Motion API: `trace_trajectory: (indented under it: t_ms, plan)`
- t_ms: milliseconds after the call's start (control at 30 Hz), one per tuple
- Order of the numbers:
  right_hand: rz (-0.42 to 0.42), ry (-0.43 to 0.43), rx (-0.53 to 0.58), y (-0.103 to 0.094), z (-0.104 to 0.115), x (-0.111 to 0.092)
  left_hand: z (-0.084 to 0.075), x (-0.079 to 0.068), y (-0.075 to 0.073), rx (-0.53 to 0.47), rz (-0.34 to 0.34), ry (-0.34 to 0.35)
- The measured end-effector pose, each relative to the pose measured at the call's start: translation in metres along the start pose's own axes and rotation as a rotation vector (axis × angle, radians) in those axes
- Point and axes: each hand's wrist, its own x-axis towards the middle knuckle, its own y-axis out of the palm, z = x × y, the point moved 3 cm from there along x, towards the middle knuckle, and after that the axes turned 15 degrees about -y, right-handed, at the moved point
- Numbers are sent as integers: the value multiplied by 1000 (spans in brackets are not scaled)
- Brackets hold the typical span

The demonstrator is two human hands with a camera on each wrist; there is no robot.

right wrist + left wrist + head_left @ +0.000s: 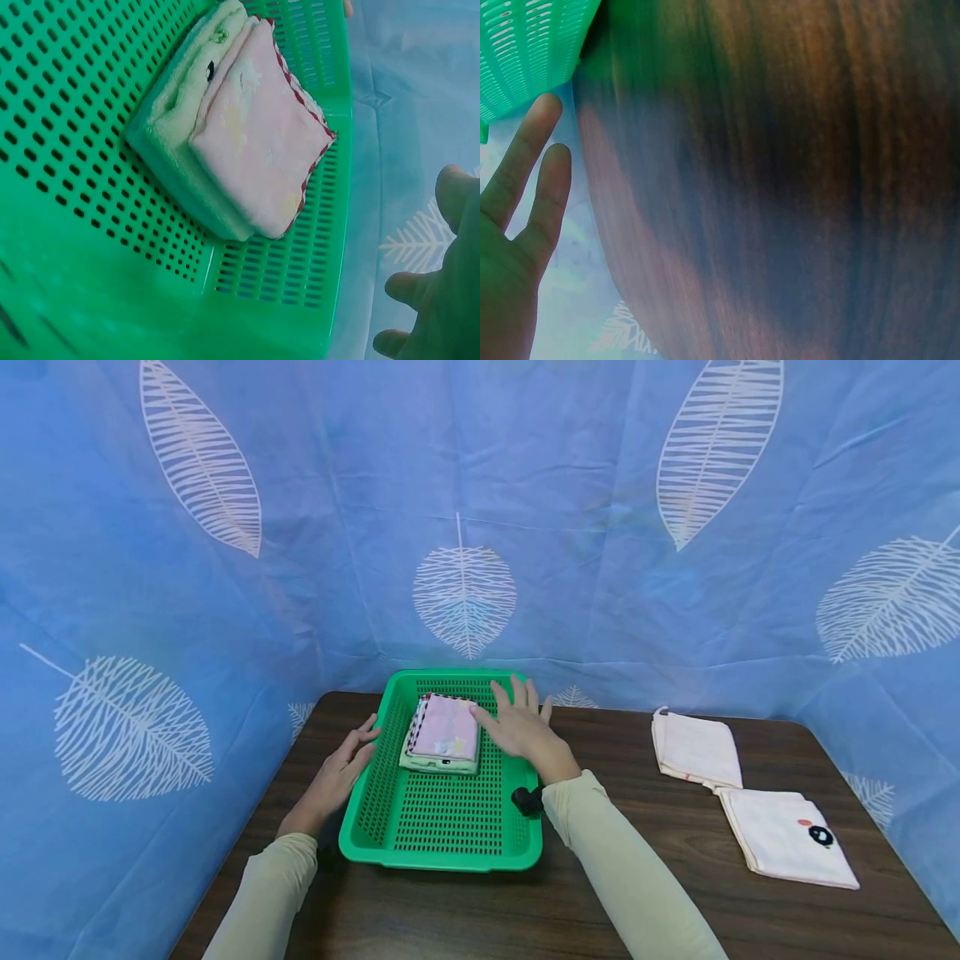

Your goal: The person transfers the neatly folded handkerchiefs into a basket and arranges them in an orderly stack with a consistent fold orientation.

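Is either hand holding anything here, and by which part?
Nothing is held: the left hand and right hand have fingers spread near the green basket.

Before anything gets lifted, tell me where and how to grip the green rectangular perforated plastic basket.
Grip the basket by its left and right rims, probably past halfway, left hand from the left, right hand from the right. The rim forms a raised lip, and the stack of folded pink and pale-green cloths sits toward the far end, likely putting weight there.
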Motion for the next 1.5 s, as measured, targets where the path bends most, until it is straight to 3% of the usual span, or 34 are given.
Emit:
trace_trajectory:
  t_ms: [633,1500]
  plan:
    - [-19,4,16,-12,-15,-5,-2,-1,0,-2,-7,-18]
    - [-4,26,-15,-18,-30,-10,0,0,0,-10,-3,12]
